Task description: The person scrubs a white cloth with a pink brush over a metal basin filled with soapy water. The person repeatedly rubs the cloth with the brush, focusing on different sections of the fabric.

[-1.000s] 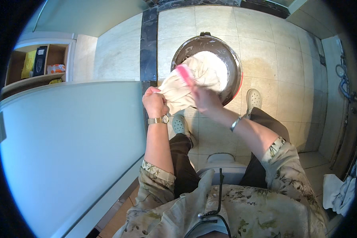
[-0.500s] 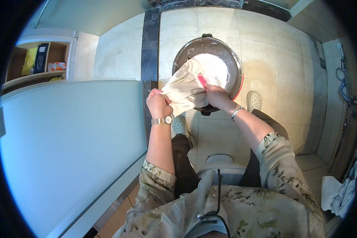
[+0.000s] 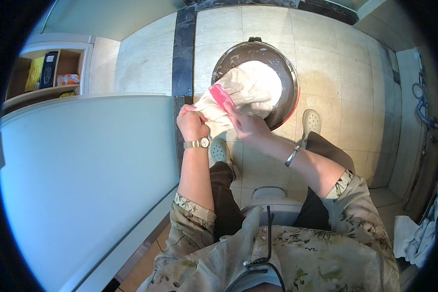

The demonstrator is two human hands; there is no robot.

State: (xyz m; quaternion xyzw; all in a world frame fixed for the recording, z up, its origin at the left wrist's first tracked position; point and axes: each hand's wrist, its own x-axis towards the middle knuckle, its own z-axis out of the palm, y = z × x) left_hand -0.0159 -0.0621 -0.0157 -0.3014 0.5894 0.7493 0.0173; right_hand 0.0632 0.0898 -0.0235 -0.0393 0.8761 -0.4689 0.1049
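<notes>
A cream garment (image 3: 248,92) trails out of a round dark basin (image 3: 288,80) on the floor, over its near left rim. White foam or wet white cloth fills the basin's middle; which one, I cannot tell. My left hand (image 3: 192,123) is closed in a fist round the garment's near left end, pulling it taut outside the basin. In my right hand (image 3: 249,127) is a pink scrubbing brush (image 3: 221,96), laid on the stretched fabric close to my left fist. The brush's bristles are hidden beneath it.
Pale floor tiles surround the basin, with a dark stone strip (image 3: 183,53) to its left. A frosted panel (image 3: 87,170) stands close by my left arm. Shelves (image 3: 48,91) hold small packages. Pipes (image 3: 422,109) line the right wall, above light cloth (image 3: 413,238).
My right hand has slid the brush left along the garment, from over the basin to near my left fist. My left hand has hardly moved.
</notes>
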